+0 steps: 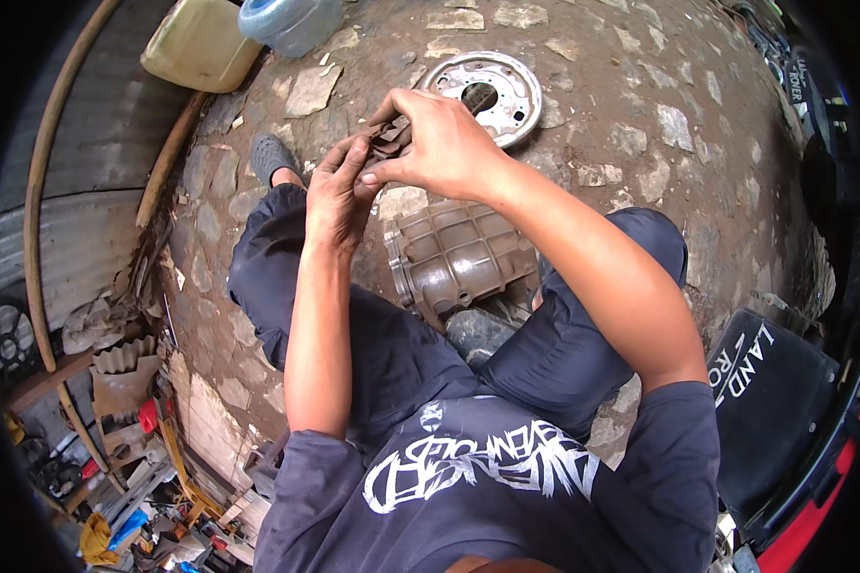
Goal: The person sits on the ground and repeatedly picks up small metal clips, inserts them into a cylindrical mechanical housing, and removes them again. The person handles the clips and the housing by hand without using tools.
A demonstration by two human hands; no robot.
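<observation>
In front of my chest, beyond my knees, both hands come together around a dark brown, crumpled or layered piece [389, 139], whose exact kind I cannot make out. My left hand [339, 186] pinches it from the near left, thumb and fingers pressed against it. Curled over it from the right is my right hand [444, 141], its fingertips on the far side and thumb on the near side. Between my legs a ribbed metal gearbox housing [459, 250] lies on the ground below my hands. Partly behind my right hand is a round silver wheel-like disc [518, 91] with a central hole.
Stone-set dirt ground [674, 126] surrounds me. A yellowish jerrycan [201, 46] and a blue plastic container [291, 21] stand at the far left, by a corrugated metal wall [91, 224]. Jumbled scrap [129, 468] fills the lower left. A black mudflap-like panel [774, 411] stands at my right.
</observation>
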